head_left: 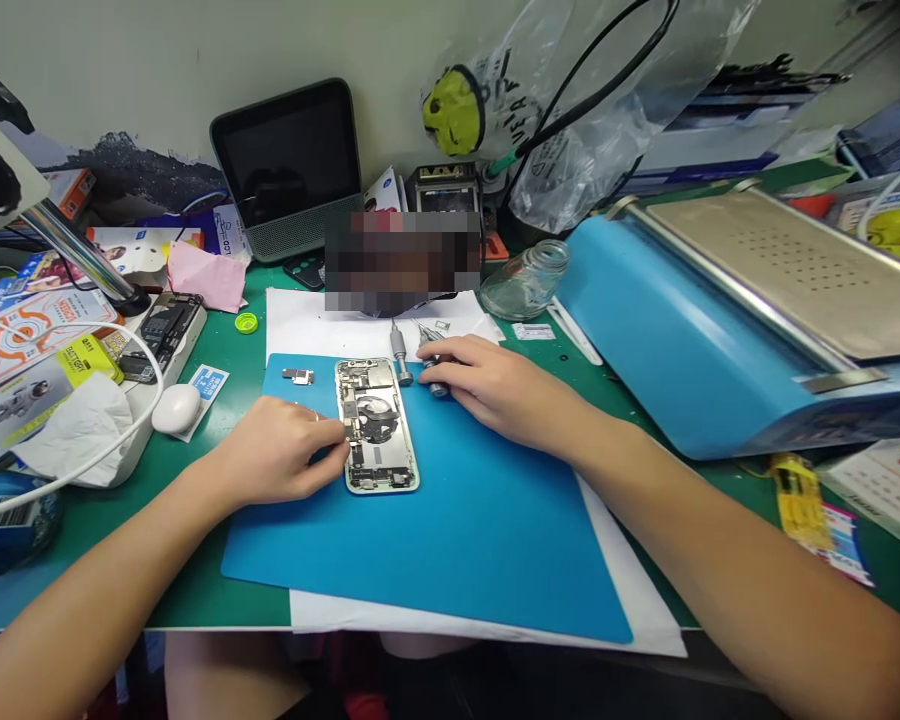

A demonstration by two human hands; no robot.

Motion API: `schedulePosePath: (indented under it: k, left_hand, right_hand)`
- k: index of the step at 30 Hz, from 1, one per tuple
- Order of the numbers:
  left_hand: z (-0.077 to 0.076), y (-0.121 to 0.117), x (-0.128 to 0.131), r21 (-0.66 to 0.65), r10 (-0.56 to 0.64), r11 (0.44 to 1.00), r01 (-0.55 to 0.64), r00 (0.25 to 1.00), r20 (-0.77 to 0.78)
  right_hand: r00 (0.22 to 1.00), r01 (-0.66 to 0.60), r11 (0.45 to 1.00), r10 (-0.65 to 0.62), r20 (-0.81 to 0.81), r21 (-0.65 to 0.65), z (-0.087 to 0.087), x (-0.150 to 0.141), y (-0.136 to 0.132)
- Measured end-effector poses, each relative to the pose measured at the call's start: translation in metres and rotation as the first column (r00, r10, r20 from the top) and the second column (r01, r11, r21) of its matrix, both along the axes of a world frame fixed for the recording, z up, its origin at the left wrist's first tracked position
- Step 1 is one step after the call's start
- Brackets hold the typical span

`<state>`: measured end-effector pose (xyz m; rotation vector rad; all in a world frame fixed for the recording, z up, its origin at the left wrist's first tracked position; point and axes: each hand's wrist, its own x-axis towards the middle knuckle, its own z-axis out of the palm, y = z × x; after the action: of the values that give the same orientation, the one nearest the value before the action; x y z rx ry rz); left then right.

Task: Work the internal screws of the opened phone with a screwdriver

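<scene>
An opened phone lies face down on a blue mat, its circuit boards and coil showing. My left hand rests beside the phone's left edge, fingers curled, with the fingertips pressed against that edge. My right hand lies palm down at the mat's top edge, its fingers closed over a small grey screwdriver. A second grey screwdriver lies just left of those fingers. A small metal part sits on the mat to the upper left of the phone.
A large blue machine with a metal plate fills the right side. A glass jar and a tablet stand at the back. On the left are a white power strip, a white earbud case, tissue and packaging. White paper underlies the mat.
</scene>
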<state>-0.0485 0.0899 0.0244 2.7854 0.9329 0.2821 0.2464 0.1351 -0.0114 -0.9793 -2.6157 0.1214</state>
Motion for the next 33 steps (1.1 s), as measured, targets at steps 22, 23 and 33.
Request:
schedulePosePath:
  k: [22,23,33]
  left_hand:
    - [0.001,0.001,0.001,-0.012,-0.022,1.0,0.022,1.0,-0.007]
    - [0.001,0.001,0.001,-0.014,-0.024,1.0,0.024,1.0,-0.007]
    - [0.0,0.0,0.001,-0.004,-0.024,1.0,0.024,1.0,0.001]
  right_hand:
    - [0.99,0.046,0.999,-0.047,-0.137,-0.007,0.0,-0.003,-0.002]
    - [0.988,0.045,0.999,-0.045,-0.145,-0.003,-0.001,-0.004,-0.002]
    - [0.989,0.006,1.0,-0.003,-0.145,0.019,-0.005,-0.014,-0.001]
